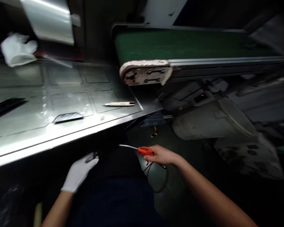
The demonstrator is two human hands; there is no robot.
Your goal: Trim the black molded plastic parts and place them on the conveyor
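Note:
My right hand (pixel 159 154), bare, is wrapped round an orange air blow gun (pixel 145 151). Its thin metal nozzle points left, and a thin hose hangs below it. My left hand (pixel 79 171) wears a white glove and is closed on a small dark object (pixel 91 157), blurred and partly covered by the fingers. Both hands are in front of the metal worktable (pixel 68 135), below its front edge and apart from each other. On the table lie a pale pen-like tool (pixel 120 103) with a pointed tip and a flat, dark-edged piece (pixel 68 117).
A green conveyor belt (pixel 191 44) runs off to the right behind the table. Beneath it a large whitish bin (pixel 201 121) leans over. At the table's left are a white glove (pixel 19 50) and a black flat object (pixel 6 105). Yellow-black tape (pixel 154 132) marks the floor.

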